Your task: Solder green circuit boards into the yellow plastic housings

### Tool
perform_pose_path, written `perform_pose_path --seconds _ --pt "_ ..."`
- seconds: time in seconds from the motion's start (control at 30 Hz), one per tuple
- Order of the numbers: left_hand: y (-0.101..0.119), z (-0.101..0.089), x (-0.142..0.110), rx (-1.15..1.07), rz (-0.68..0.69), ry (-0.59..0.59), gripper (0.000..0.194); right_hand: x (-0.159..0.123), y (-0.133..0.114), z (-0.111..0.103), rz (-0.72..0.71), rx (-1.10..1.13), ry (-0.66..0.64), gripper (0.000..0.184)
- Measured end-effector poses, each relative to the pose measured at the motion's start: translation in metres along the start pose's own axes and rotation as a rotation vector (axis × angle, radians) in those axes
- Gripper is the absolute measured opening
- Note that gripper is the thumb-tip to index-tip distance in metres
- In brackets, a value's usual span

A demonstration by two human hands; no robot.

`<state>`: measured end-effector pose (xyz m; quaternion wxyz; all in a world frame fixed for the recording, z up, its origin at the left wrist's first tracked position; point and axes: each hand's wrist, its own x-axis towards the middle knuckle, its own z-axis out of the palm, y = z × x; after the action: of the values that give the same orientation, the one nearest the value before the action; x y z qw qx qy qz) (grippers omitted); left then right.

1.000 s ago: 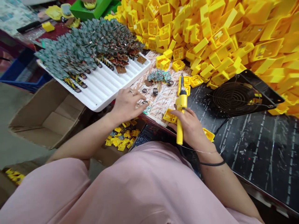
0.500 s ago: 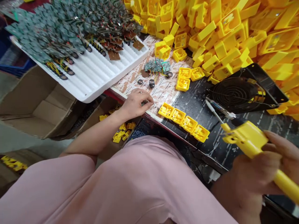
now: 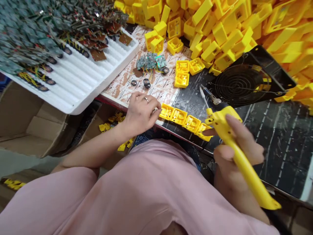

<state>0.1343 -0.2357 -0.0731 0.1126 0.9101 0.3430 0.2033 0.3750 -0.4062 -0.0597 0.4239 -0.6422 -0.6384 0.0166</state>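
Note:
My right hand is wrapped around the handle of a yellow soldering gun. The gun's thin metal tip points up and left, above the black part of the bench. One fingertip of that hand overlaps the right end of a row of open yellow plastic cases along the bench's front edge. At the row's left end is my left hand, its fingers curled and thumb and forefinger together. What it pinches is hidden. Behind it lie small round black speakers and several wired green circuit boards.
A white foam tray packed with circuit boards stands at the left. Yellow cases are heaped at the back right, behind a black fan. More yellow cases sit mid-bench. Below the left edge are cardboard boxes.
The soldering gun in my right hand has moved left and up, nearer the row of cases. My left hand has come up against the row's left end. The view has shifted slightly right.

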Motion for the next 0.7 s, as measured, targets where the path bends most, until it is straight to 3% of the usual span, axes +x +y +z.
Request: perform_pose_path --seconds 0.03,0.1,0.2,0.33,0.43,0.47,0.63,0.7 --pt "0.006 0.0 -0.002 0.079 0.032 0.032 0.021 0.002 -0.001 0.001 -0.091 -0.005 0.085 0.051" --pt "0.013 0.0 -0.005 0.194 0.111 0.08 0.018 0.007 -0.003 0.008 -0.164 -0.069 0.089 0.042" --pt "0.004 0.005 -0.001 0.236 0.213 0.096 0.018 0.017 0.003 0.023 -0.27 -0.121 0.163 0.043" --pt "-0.02 0.01 0.024 0.313 0.464 0.106 0.026 0.024 0.012 0.028 -0.364 -0.116 0.067 0.03" --pt "-0.028 0.008 0.039 0.282 0.626 0.016 0.029 0.02 0.014 0.026 -0.332 -0.083 -0.044 0.017" --pt "-0.03 0.006 0.041 0.229 0.605 -0.018 0.03 0.019 0.014 0.027 -0.303 -0.066 -0.073 0.015" --pt "-0.04 -0.01 0.038 -0.254 0.047 -0.11 0.026 0.023 0.013 0.041 -0.199 -0.009 -0.153 0.029" --pt "-0.042 -0.019 0.033 -0.383 -0.067 -0.169 0.025 0.033 0.009 0.049 -0.226 -0.012 -0.227 0.031"
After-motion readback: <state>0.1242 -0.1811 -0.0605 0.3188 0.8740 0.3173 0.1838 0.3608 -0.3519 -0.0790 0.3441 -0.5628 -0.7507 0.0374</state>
